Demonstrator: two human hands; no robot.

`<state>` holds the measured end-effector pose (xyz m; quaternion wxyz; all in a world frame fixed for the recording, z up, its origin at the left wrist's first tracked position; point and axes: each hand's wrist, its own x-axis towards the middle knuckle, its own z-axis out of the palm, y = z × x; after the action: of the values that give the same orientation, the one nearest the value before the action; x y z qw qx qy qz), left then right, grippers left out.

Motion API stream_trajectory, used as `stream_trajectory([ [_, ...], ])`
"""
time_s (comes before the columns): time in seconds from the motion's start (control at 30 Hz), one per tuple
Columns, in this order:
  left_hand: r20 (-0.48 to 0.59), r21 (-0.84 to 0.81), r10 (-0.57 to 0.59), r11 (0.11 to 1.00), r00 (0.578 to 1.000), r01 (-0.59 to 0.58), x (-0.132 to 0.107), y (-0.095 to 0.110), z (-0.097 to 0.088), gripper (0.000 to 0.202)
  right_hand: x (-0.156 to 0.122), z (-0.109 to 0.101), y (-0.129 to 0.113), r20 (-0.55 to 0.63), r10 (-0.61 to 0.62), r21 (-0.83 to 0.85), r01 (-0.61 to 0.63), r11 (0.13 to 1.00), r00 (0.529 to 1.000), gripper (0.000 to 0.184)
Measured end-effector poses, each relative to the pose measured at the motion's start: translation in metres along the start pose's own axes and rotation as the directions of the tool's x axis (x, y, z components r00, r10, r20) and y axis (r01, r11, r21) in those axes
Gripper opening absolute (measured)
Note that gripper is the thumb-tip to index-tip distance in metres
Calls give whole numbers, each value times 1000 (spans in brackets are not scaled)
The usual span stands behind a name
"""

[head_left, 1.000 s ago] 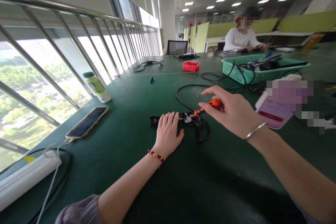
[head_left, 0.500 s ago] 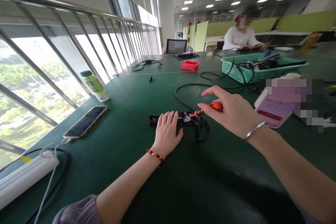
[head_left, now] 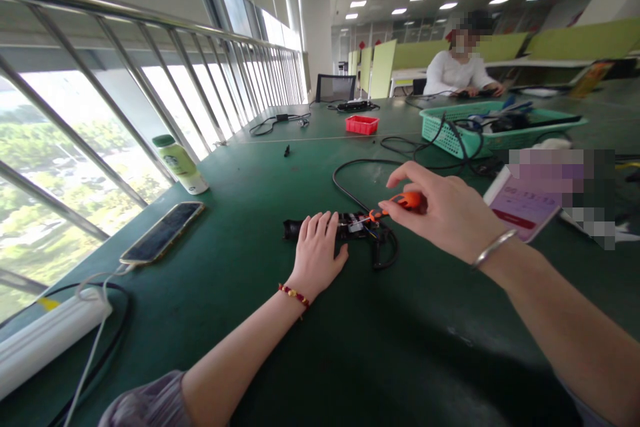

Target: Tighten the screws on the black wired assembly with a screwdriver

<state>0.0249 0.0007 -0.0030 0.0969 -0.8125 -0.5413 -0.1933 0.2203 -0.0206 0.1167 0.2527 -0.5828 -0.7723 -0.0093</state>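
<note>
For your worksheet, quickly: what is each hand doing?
Left hand: open, flat on the black device.
Right hand: closed, holding the orange-handled screwdriver.

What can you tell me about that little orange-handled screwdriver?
The small screwdriver with the orange plastic handle is pinched in the fingers of the right hand. It slants down to the left, its thin shaft reaching into the opened black device with exposed wiring on the green table. The left hand lies flat on that device. The tip is too small to make out.
</note>
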Motion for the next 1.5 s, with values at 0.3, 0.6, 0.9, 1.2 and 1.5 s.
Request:
stream_trajectory([
  [0.3, 0, -1, 2, 1000, 1000, -2, 0, 0, 0, 56, -3, 2, -2, -50, -85, 17, 86, 996, 995, 23],
  [0.6, -3, -1, 8, 1000, 1000, -8, 1, -1, 0, 55, -1, -7, -2, 44, 34, -66, -31, 997, 998, 34],
  [0.9, -1, -5, 3, 1000, 1000, -3, 1, -1, 1, 55, -4, -7, -2, -14, -188, -36, 187, 982, 982, 12],
  [1.2, -8, 6, 12, 1000, 1000, -12, 1, 0, 0, 55, -4, -12, -5, 73, -20, -92, 27, 995, 997, 27],
  [1.5, -11, 6, 14, 1000, 1000, -14, 1, 0, -1, 54, -7, -14, -4, 26, -211, -55, 212, 976, 977, 12],
])
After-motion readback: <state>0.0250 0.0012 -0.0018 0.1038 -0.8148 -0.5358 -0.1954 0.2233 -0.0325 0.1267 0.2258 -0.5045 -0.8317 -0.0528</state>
